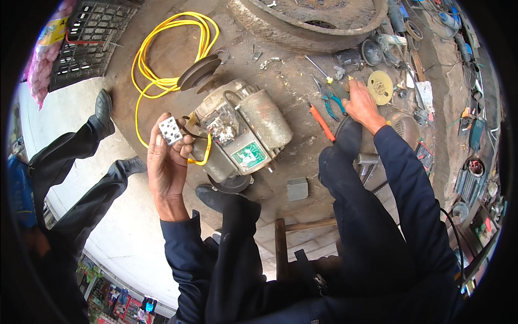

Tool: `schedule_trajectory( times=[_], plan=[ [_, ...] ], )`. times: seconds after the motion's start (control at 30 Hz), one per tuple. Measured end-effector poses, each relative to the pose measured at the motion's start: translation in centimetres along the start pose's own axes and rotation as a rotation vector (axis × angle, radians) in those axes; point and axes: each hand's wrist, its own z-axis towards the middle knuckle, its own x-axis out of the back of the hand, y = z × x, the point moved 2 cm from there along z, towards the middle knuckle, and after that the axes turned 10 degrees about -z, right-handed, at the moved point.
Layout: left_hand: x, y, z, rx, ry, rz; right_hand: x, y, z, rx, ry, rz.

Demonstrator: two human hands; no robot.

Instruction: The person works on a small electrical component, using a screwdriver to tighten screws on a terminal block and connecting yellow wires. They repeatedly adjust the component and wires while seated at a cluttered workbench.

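Observation:
My left hand [168, 171] is raised at the left of the motor, its fingers and thumb closed around a small white terminal block [170, 130] with several dark holes. Beside it, a yellow cable end [207, 149] runs into the open wiring box of a worn electric motor [265, 120] lying on the ground. Across to the right, my right hand [362, 106] is down near the ground, its fingers curled over the handle of a screwdriver [338, 88]. Just left of that hand lie pliers with teal handles [330, 102] and an orange-handled tool [322, 123].
A yellow cable coil [154, 59] lies behind the motor pulley [198, 72]. At the back stands a large rusty round casting [302, 32]. A cream disc [380, 87] and scattered parts fill the right side. A grey box [297, 189] sits in front. Another person's legs [86, 140] extend in from the left.

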Motion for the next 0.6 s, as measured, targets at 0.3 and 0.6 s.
schedule_trajectory(
  times=[0.3, 0.6],
  plan=[
    [1.1, 0.3, -1.6, 0.054, 0.038, -0.090, 0.4, 2.2, 0.3, -0.007, -0.155, 0.134],
    [1.3, 0.1, -2.1, 0.046, 0.082, -0.126, 16.3, -1.2, -2.2, 0.022, -0.046, 1.489]
  ],
)
